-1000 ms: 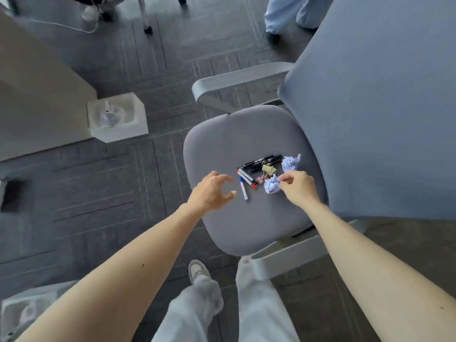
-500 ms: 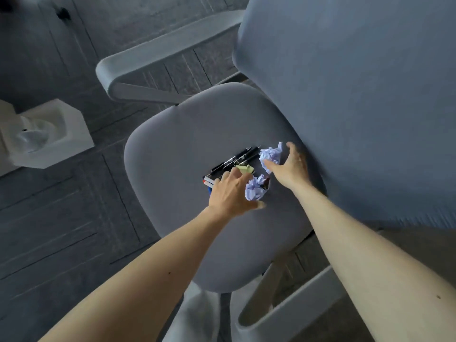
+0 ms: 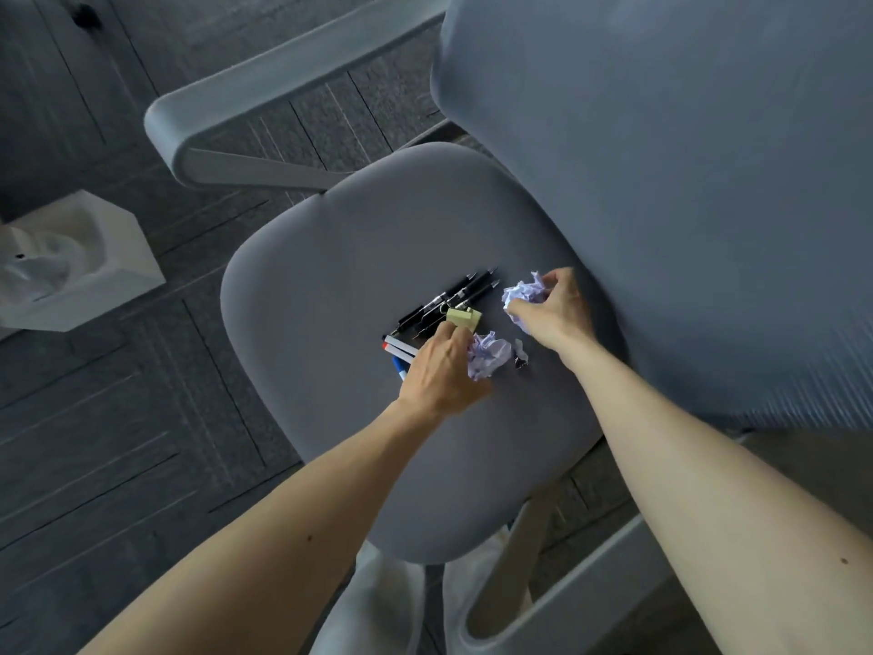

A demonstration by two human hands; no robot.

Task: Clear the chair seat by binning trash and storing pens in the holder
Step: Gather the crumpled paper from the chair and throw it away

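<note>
1. Everything sits mid-way on the chair seat (image 3: 330,371), a rounded pad in grey woven fabric. I'll place stuff relative to the black pens (image 3: 453,297), a tight bundle of slim, glossy sticks lying parallel with their tips toward the backrest.
2. Just beside the pens' butt ends are two white markers (image 3: 399,348), chunkier tubes, one with a red cap and one with a blue. The left hand covers part of them.
3. A pale yellow clip (image 3: 465,319), boxy with a wire loop, rests right on the pens.
4. Left hand (image 3: 439,371): just below the pens, knuckles up, fingers curled round the near paper wad (image 3: 491,354), a crinkly lavender-white lump still on the fabric.
5. Right hand (image 3: 552,314): past the pens' tips, nearer the backrest, thumb and fingers pinching the far paper wad (image 3: 522,293), which has the same crumpled lilac look.
6. So the hands are apart, each clamped on its own wad. A small dark metal clip (image 3: 520,356) sits between them, beside the near wad.
7. The bin (image 3: 113,300) is well away from the pens, off the seat on the carpet. It's a white, square-ish box with a wrinkly clear liner inside.
8. Around it all are the blue-grey fabric backrest (image 3: 685,182), a smooth pale plastic armrest (image 3: 283,73) with a rounded corner, and dark ribbed carpet tiles (image 3: 94,442).
</note>
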